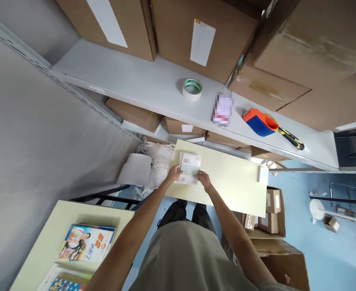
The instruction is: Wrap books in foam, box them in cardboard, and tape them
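A small pale book [191,166] with printing on its cover is held over the left part of a light yellow table [232,182]. My left hand [174,173] grips its left edge, thumb on top. At the lower right edge, the fingers of my right hand [204,179] are closed on it. Another light layer shows along the book's left and top edges; whether it is a second book I cannot tell. Both hands hide parts of the edges.
On the grey shelf [117,76] ahead lie a tape roll [192,89], a blurred pinkish item [223,109], an orange-blue tape dispenser [260,122] and a utility knife [291,138]. Magazines [87,242] lie at lower left. Open cartons [282,214] stand right; a white box [263,175] sits at the table's right end.
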Tool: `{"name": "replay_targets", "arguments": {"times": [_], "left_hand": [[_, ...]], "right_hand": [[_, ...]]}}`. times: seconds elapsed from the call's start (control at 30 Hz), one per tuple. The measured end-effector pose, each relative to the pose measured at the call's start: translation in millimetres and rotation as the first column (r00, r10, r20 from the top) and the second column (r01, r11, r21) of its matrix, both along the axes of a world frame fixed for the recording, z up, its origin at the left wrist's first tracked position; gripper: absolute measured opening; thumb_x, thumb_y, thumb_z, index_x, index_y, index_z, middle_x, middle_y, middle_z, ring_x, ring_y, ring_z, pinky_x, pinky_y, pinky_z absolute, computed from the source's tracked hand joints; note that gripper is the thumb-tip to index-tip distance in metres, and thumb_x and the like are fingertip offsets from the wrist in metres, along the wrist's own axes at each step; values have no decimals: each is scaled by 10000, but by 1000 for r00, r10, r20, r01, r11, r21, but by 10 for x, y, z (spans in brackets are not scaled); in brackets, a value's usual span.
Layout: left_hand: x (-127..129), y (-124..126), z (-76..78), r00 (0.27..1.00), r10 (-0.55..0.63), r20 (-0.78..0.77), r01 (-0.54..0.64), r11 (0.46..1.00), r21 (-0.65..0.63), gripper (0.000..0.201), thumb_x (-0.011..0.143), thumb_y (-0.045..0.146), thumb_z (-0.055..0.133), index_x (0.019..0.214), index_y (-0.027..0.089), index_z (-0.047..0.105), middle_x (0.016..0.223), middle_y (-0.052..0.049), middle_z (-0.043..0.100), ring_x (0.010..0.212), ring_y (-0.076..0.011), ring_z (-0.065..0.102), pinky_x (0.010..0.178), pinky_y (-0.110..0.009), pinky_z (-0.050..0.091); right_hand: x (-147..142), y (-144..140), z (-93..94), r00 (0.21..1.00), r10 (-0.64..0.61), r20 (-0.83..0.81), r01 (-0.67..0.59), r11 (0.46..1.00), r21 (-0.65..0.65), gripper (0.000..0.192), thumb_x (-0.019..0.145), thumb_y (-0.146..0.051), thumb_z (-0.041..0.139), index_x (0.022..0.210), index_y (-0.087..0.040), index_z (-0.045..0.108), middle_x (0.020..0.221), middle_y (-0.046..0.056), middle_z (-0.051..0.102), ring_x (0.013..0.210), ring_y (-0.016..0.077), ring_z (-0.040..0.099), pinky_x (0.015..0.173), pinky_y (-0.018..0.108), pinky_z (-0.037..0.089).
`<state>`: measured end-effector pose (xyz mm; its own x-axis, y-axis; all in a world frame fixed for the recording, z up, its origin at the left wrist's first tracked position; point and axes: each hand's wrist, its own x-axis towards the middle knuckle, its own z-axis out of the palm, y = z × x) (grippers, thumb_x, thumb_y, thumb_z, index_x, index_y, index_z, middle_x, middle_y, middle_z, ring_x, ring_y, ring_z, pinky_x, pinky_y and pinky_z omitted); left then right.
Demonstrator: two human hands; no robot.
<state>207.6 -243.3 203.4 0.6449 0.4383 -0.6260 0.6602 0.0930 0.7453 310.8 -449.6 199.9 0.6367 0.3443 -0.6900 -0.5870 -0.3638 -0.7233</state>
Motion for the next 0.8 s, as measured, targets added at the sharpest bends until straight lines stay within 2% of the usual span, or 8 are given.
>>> {"name": "replay_targets", "arguments": {"times": [0.1,0.2,0.3,0.37,0.47,0.6,0.7,0.8], "left_hand": [[164,114,-129,998,13,-62,-8,997,80,274,726,252,824,987,206,754,919,-57,780,1133,-316,732,992,-350,546],[304,192,-193,996,50,-80,-39,990,134,357,763,236,812,1112,178,761,1089,-129,805,1300,-355,700,1108,-392,528],[350,206,-166,992,110,-58,-100,984,150,427,799,251,811,1210,149,757,1279,-206,801,1418,-397,670,1208,-448,502],[291,161,-95,987,156,-24,-151,979,139,436,822,254,792,1244,153,758,1368,-224,790,1415,-409,692,1215,-478,520],[54,-7,68,972,228,49,-232,967,102,427,825,213,739,1250,184,775,1405,-193,803,1328,-373,760,1155,-470,589],[-457,-372,308,922,364,134,-377,923,83,499,737,137,698,1220,204,802,1360,-157,834,1156,-320,813,1027,-438,658],[-914,-680,458,828,514,222,-533,846,27,523,710,163,724,1225,202,809,1289,-162,849,995,-297,818,924,-450,679],[-1376,-996,595,704,638,313,-667,744,-17,522,712,238,815,1232,201,806,1243,-167,854,947,-298,822,926,-483,683]], "right_hand": [[111,203,-125,999,-41,-20,41,999,-11,591,595,-500,944,1085,-216,775,1087,110,852,1158,340,764,1101,523,590],[196,347,-142,997,-65,-47,65,998,-1,632,688,-498,927,1231,-213,773,1276,162,839,1286,338,754,1165,524,580],[227,355,-24,997,-57,-60,58,998,26,677,754,-502,915,1361,-241,765,1469,178,785,1441,341,698,1230,538,556],[216,284,109,997,-36,-65,39,998,50,700,761,-514,921,1396,-263,764,1556,169,744,1510,346,657,1267,547,534],[173,101,335,995,11,-99,3,991,133,699,727,-527,959,1357,-278,788,1601,151,721,1541,354,637,1309,537,497],[103,-143,596,978,123,-168,-74,961,268,651,698,-549,999,1266,-285,821,1542,133,767,1490,375,680,1327,559,462],[15,-213,728,941,270,-205,-193,924,330,603,739,-557,996,1258,-302,826,1496,112,798,1450,365,716,1321,559,460],[-148,-177,812,871,426,-244,-317,868,383,547,771,-547,987,1237,-308,826,1454,100,820,1421,356,739,1305,551,475]]}}
